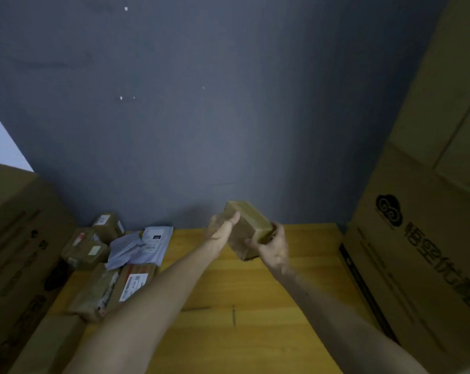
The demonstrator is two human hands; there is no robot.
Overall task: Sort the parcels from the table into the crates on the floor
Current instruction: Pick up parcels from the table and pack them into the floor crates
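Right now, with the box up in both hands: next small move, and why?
Probably swing the small box away from the table and down toward a crate; none is in view. It is already lifted clear, right hand gripping its near end, left hand flat against its side.

Brown parcel (248, 228); yellow wood table (255, 306); grey-blue wall (201, 117); white-grey mailer (144, 245); black-printed carton (422, 252).

Your view is dim and soft; edges bow, and motion blur smears your left hand (222, 229) and the small brown cardboard parcel (251, 224).
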